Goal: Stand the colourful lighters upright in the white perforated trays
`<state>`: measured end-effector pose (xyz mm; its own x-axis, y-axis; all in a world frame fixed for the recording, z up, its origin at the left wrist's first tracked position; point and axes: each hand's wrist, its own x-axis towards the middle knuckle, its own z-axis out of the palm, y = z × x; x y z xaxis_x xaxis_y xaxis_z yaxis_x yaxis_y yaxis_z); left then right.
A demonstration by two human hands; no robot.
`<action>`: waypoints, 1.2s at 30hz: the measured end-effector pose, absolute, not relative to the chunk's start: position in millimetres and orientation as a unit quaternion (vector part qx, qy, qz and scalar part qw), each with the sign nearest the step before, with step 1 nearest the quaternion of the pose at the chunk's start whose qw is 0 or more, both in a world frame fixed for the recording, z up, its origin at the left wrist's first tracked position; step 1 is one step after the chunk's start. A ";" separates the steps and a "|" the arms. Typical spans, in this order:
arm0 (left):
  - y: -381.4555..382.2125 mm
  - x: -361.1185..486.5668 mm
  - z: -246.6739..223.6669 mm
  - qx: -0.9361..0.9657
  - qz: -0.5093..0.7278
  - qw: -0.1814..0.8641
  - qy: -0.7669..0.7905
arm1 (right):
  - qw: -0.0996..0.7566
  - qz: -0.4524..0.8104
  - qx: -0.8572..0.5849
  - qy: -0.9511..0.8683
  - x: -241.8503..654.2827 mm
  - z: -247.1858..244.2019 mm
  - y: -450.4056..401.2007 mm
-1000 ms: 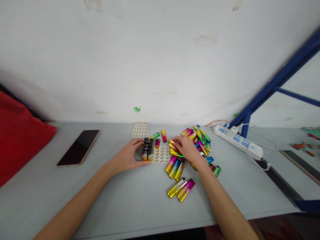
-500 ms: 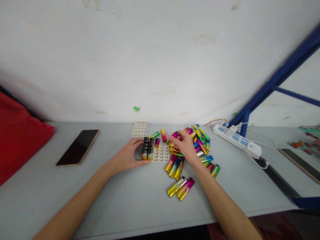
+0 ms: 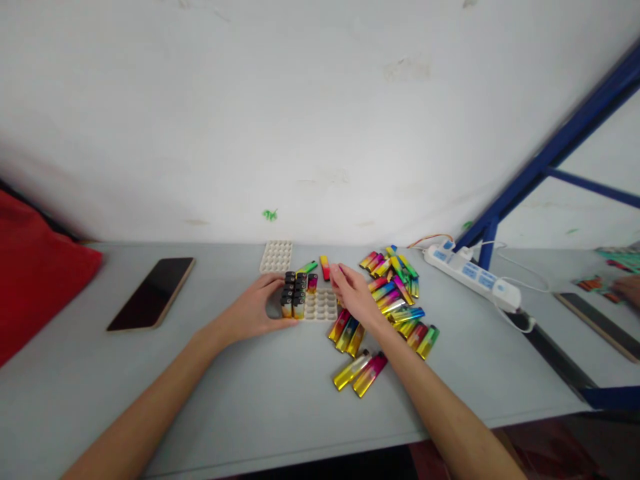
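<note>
My right hand [image 3: 353, 295] has its fingertips bunched; I cannot tell whether they pinch anything. Just left of them and nearer me lie the visible cells of the cream, moulded tray [image 3: 324, 306], its long axis sideways. My left hand [image 3: 251, 310] clasps its left end, around the standing black-topped metallic lighters [image 3: 294, 291]; loose rainbow-metallic lighters [image 3: 385, 295] spread right of my right fingers.

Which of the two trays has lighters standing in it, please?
The front tray, beside the left hand, with black-topped lighters in it; the other tray lies by the wall.
</note>
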<state>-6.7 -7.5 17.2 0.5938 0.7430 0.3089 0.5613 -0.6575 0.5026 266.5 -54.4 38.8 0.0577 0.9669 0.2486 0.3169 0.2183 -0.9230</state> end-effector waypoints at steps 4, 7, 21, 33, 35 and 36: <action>-6.1 -7.2 16.1 0.875 0.252 0.184 0.369 | 0.489 0.317 -0.559 -0.590 265.6 39.2 -56.1; -5.8 -7.6 15.1 0.876 0.251 0.177 0.372 | 0.468 0.297 -0.595 -0.581 264.6 40.7 -57.6; -6.6 -7.5 16.3 0.879 0.260 0.178 0.358 | 0.438 0.209 -0.540 -0.688 262.5 46.6 -65.1; -6.5 -7.5 14.3 0.879 0.271 0.180 0.348 | 0.336 0.149 -0.527 -0.766 270.2 38.5 -59.5; -6.6 -7.6 14.4 0.879 0.270 0.183 0.348 | 0.307 0.150 -0.523 -0.781 270.3 40.0 -59.9; -6.8 -7.7 14.7 0.880 0.268 0.184 0.347 | 0.289 0.150 -0.520 -0.789 270.4 41.2 -60.5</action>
